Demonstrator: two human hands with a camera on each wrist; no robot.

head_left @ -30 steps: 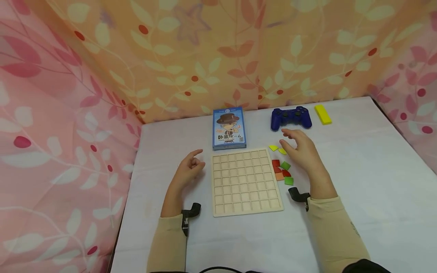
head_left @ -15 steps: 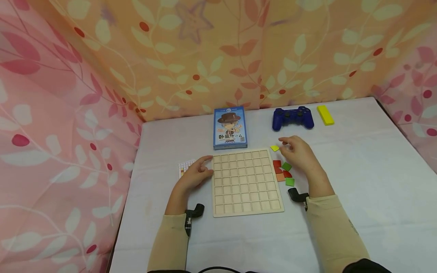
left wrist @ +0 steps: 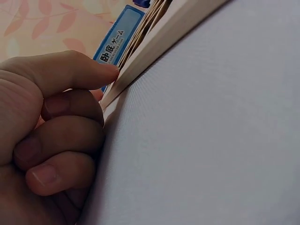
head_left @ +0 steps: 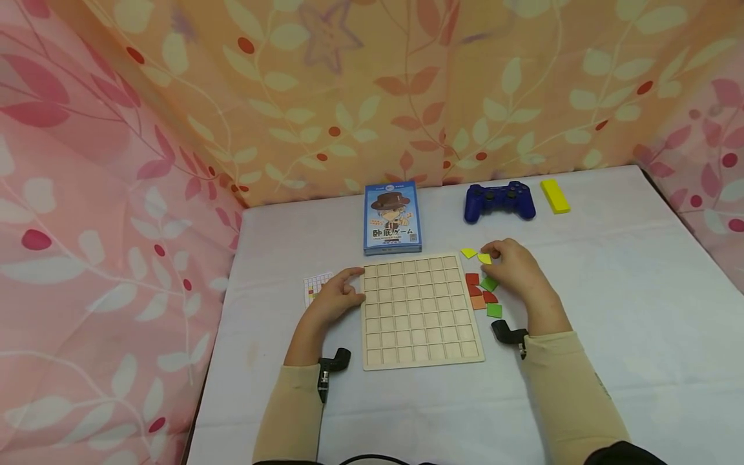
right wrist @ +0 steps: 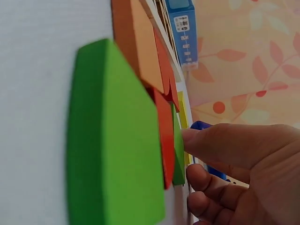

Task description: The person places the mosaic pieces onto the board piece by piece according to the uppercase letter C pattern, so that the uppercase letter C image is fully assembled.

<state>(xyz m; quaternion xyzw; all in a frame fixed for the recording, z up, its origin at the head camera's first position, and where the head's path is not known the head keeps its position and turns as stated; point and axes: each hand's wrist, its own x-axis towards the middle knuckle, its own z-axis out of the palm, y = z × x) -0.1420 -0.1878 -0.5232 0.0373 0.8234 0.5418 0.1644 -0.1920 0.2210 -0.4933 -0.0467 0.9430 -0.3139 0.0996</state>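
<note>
A pale wooden grid board (head_left: pixel 420 310) lies flat in the middle of the table. My left hand (head_left: pixel 330 302) touches its left edge with index finger and thumb spread apart; the other fingers are folded in, as the left wrist view confirms. Right of the board, the thumb and index finger of my right hand (head_left: pixel 516 268) close on opposite edges of a yellow tile (head_left: pixel 484 258). Another yellow tile (head_left: pixel 468 253) lies just left of it. The right wrist view has the thumb beside a green tile (right wrist: pixel 178 145), hiding the index fingertip.
Red (head_left: pixel 472 279), orange (head_left: pixel 478 302) and green tiles (head_left: pixel 494 310) lie along the board's right side. A blue card-game box (head_left: pixel 392 218), a game controller (head_left: pixel 499 201) and a yellow block (head_left: pixel 555 196) stand behind. A printed grid card (head_left: pixel 316 284) lies partly beneath my left hand.
My left hand has moved right to touch the board's edge, uncovering the printed card. My right hand has lowered and drawn its fingers together at the yellow tile, which keeps its place.
</note>
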